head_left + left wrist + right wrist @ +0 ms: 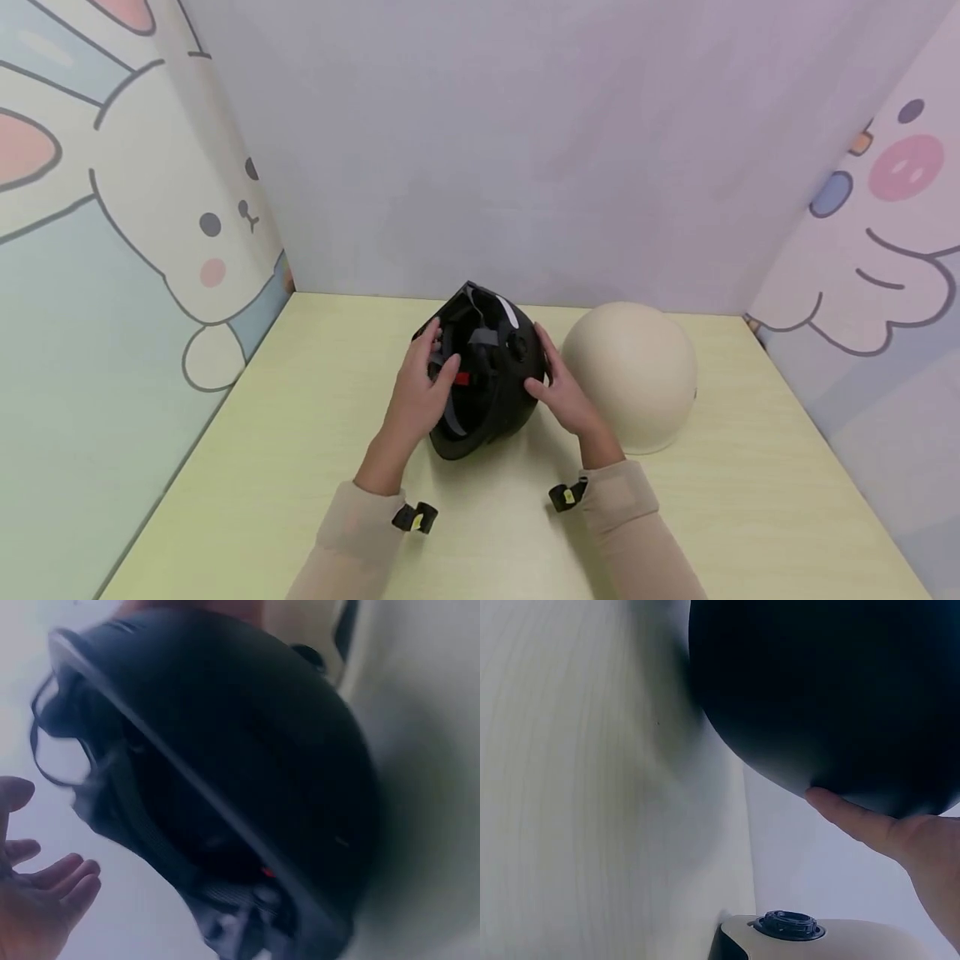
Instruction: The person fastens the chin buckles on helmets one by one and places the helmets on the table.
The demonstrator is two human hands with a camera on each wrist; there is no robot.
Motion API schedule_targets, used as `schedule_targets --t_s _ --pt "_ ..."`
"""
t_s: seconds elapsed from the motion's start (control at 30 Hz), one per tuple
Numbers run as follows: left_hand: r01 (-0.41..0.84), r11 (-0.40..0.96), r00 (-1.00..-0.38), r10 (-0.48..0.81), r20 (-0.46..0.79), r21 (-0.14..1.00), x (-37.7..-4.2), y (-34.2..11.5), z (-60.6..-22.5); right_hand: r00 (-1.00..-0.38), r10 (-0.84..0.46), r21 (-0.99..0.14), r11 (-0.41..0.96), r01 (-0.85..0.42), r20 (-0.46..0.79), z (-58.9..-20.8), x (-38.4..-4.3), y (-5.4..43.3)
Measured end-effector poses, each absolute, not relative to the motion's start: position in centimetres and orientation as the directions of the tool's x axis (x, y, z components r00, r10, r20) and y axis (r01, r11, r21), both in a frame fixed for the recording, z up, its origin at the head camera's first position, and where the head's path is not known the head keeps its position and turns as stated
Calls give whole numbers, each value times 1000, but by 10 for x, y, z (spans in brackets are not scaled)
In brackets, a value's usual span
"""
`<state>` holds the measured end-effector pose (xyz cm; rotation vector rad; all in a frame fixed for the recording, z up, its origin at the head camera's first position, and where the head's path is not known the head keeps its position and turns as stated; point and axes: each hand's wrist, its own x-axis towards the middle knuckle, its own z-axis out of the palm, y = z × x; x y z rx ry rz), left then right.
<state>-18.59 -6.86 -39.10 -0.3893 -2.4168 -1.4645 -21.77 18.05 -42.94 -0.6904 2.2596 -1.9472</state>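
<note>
A black helmet (517, 375) is tipped on its side, its hollow towards the left hand. Inside show grey straps and a small red piece (462, 378). My right hand (566, 400) lies against the outer shell on the right, fingers spread upward and thumb lower down; the right wrist view shows that thumb (847, 814) extended along the shell. On the hollow side is my left hand (423, 387), fingers loosely extended. In the left wrist view, its fingers (64, 881) stand apart from the helmet (247, 735) and its dangling straps (127, 802).
Just right of the right hand, a cream helmet (630, 375) sits dome up on the pale wood-grain table (300, 467). A lilac backdrop (510, 150) rises behind the table. Side panels with a cartoon rabbit (172, 208) and a pig (885, 225) flank it.
</note>
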Motion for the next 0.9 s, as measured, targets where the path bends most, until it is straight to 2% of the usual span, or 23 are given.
schedule_targets --t_s 0.2,0.43,0.67,0.9 --pt "421 453 -907 200 370 786 -187 -48 -358 -903 -357 -950 108 -295 240 -430 -215 178" --pt "389 506 -919 271 287 770 -195 -36 -350 -909 -369 -952 153 -265 193 -418 -209 172" --pt "337 486 -939 237 250 807 -198 -33 -350 -908 -378 -954 156 -256 182 -392 -194 162" --pt "283 433 -958 176 228 856 -198 -34 -347 -905 -363 -939 171 -298 221 -413 -207 168"
